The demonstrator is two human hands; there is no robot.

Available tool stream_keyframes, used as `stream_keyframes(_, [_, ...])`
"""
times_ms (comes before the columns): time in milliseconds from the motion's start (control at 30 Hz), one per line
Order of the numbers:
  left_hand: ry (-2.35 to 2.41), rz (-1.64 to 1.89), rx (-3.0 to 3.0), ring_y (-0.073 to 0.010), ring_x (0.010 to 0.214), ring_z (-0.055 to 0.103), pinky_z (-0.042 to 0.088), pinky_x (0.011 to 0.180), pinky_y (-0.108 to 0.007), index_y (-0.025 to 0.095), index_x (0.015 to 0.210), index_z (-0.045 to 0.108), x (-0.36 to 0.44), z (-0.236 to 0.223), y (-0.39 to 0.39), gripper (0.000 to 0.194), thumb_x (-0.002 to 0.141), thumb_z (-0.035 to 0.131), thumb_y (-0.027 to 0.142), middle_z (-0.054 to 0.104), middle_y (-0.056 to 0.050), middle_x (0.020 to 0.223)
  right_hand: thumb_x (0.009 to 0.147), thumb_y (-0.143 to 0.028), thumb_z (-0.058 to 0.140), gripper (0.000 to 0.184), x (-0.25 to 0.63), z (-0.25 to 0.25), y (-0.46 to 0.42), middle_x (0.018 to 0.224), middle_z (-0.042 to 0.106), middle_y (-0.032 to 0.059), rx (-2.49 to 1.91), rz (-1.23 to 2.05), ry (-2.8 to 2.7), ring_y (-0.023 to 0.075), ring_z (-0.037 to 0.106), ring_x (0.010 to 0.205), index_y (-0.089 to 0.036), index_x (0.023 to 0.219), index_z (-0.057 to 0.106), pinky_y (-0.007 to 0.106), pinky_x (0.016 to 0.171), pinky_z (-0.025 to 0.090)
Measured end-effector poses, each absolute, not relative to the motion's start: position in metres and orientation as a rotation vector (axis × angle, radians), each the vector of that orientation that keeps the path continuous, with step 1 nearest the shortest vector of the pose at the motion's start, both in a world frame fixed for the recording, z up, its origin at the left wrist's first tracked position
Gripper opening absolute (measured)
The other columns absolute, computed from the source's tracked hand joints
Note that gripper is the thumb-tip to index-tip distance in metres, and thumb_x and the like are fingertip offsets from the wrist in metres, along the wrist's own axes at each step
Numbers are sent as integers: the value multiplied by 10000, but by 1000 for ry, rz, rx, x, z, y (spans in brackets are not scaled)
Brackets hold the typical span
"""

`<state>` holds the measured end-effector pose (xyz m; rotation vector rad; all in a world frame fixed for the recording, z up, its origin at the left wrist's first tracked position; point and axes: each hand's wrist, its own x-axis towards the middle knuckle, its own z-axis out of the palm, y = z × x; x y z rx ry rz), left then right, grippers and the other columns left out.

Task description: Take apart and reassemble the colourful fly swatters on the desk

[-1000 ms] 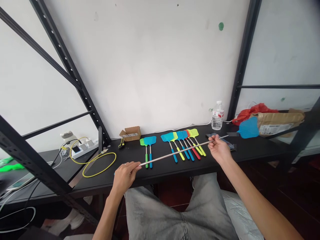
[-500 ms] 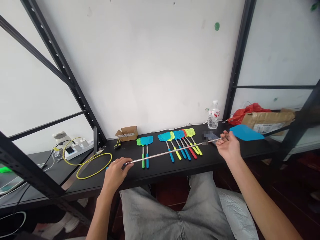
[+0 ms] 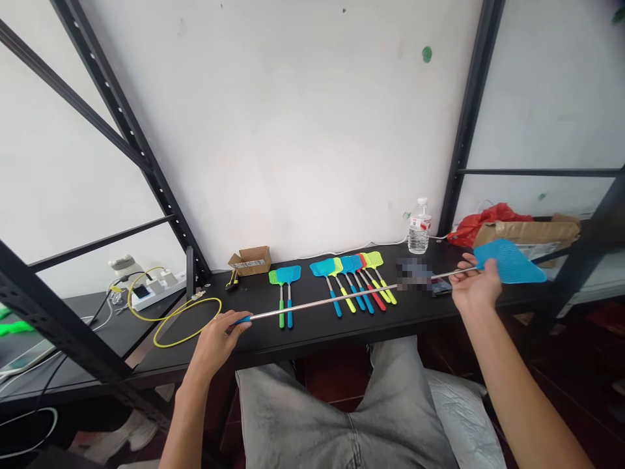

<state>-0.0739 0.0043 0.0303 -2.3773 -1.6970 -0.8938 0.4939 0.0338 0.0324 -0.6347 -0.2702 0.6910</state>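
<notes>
A blue fly swatter [image 3: 510, 262] with a long, drawn-out metal rod is stretched across in front of me, above the black table. My left hand [image 3: 221, 335] is closed round its blue handle at the left end. My right hand [image 3: 476, 286] pinches the rod close to the blue head. Under the rod lie several shorter swatters: a green swatter [image 3: 281, 306] and a blue swatter [image 3: 290, 296] side by side, and farther right a row with blue, yellow and red ones, among them a red swatter [image 3: 375, 296].
A water bottle [image 3: 419, 228] stands at the back right, near a cardboard box [image 3: 532, 233] and a red plastic bag [image 3: 495, 220]. At the back left sit a small open carton [image 3: 250, 262], a looped yellow cable [image 3: 188, 324] and a power strip [image 3: 159, 290]. Black shelf posts [image 3: 471, 117] flank the table.
My right hand has moved right with the swatter head, and the rod between my hands is longer. The head has turned to show more of its face. My left hand has shifted slightly left.
</notes>
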Motion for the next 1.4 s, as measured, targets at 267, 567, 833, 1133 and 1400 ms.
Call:
stream_keyframes(267, [-1839,-800,-2392,-186,786,641,474,705,-267,292,1080,733,-87,35,1,407,907,477,556,721,-29,1000,967,-488,371,446,480,26,41,612,549,7,-692,673,-305,80,385,433,-170,821,648,231,424,347])
stream_keyframes(567, [-1827,-766,-2433,-198,810,667,475,680,-244,350,1111,733,-53,44,-4,401,895,478,573,747,-2,1040,928,-556,431,455,450,30,43,583,557,6,-668,730,-385,81,410,428,-173,809,645,223,408,328])
stream_keyframes(833, [-1812,-744,-2430,-162,655,647,466,631,-240,391,1110,731,-36,55,-12,384,882,489,583,754,29,1045,887,-628,482,470,427,22,46,602,576,5,-653,792,-428,84,424,432,-186,816,627,228,414,340])
stream_keyframes(1133, [-1840,-719,-2391,-153,615,630,452,619,-238,407,1085,736,-34,60,-16,365,878,498,592,757,46,1025,897,-606,475,464,427,22,47,595,569,-1,-650,803,-407,79,421,428,-178,818,636,227,412,340])
stream_keyframes(1400, [-1805,-718,-2409,-152,599,621,446,610,-243,390,1084,739,-22,57,-15,368,892,487,578,762,33,1000,863,-645,502,469,412,22,46,629,617,4,-670,796,-434,79,443,430,-194,817,623,232,417,357])
